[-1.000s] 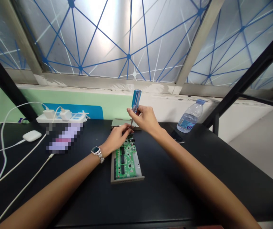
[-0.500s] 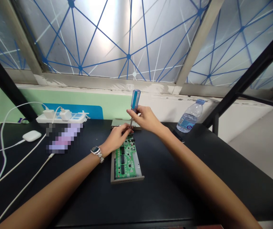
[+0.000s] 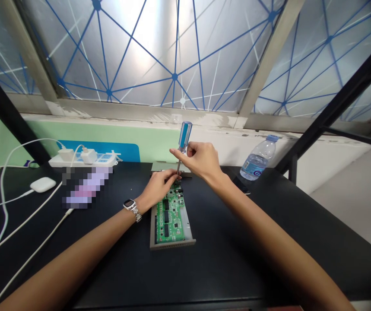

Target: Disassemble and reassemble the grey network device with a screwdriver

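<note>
A screwdriver (image 3: 185,134) with a clear and blue handle stands nearly upright, tilted slightly right. My right hand (image 3: 204,160) is closed at the lower part of its handle, thumb pointing left and fingers curled. My left hand (image 3: 159,185), wearing a watch (image 3: 132,207) on the wrist, pinches the shaft low down near the tip. Beneath is a green circuit board (image 3: 172,216) in a grey metal case (image 3: 172,246) lying on the table. The screwdriver tip meets the far end of the board; my left fingers hide the exact spot.
Behind the board lies a flat grey metal piece (image 3: 166,166). A water bottle (image 3: 258,160) and a dark phone-like object (image 3: 242,185) are at right. To the left are a white power strip (image 3: 104,160), a blurred-out device (image 3: 88,188), a white earbud case (image 3: 43,185) and white cables.
My right hand has turned a little on the screwdriver, its fingers more curled and its knuckles further right. The handle has shifted slightly right. My left hand has hardly moved.
</note>
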`<state>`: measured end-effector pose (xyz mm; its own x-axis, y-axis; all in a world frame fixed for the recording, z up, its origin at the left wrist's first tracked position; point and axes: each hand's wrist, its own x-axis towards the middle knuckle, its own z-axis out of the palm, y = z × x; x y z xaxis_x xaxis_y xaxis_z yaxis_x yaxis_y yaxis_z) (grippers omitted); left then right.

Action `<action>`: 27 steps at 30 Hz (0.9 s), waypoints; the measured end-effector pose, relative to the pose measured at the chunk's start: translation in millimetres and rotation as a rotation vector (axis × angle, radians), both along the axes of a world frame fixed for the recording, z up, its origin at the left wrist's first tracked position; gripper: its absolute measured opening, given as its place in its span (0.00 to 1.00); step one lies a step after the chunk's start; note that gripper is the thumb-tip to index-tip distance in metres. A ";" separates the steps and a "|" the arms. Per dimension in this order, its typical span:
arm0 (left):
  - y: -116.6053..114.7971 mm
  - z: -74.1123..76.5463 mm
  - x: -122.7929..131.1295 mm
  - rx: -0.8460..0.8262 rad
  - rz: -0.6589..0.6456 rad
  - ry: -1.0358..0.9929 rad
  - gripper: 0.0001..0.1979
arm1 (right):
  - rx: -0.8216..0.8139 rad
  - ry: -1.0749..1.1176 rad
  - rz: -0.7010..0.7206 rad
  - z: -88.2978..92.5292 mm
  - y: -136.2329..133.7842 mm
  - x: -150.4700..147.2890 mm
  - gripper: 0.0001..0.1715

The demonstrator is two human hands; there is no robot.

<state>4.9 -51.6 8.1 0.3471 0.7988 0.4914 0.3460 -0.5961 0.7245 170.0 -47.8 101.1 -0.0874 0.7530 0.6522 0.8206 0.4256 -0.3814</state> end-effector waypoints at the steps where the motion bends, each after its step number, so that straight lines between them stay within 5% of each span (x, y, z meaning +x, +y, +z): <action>1: -0.1 0.1 0.1 0.003 0.004 0.002 0.13 | 0.009 -0.007 -0.012 -0.4 -0.5 -1.4 0.32; 12: 0.1 1.3 -1.3 -0.023 0.007 0.001 0.13 | -0.033 -0.060 0.161 5.4 -3.4 2.7 0.22; 21: 9.9 -0.8 -2.0 -0.123 -0.159 -0.139 0.16 | -0.278 0.026 0.396 12.0 4.2 16.3 0.21; 27: 8.5 -1.1 0.5 -0.173 -0.124 -0.185 0.13 | -0.399 0.151 0.531 7.8 7.4 19.8 0.20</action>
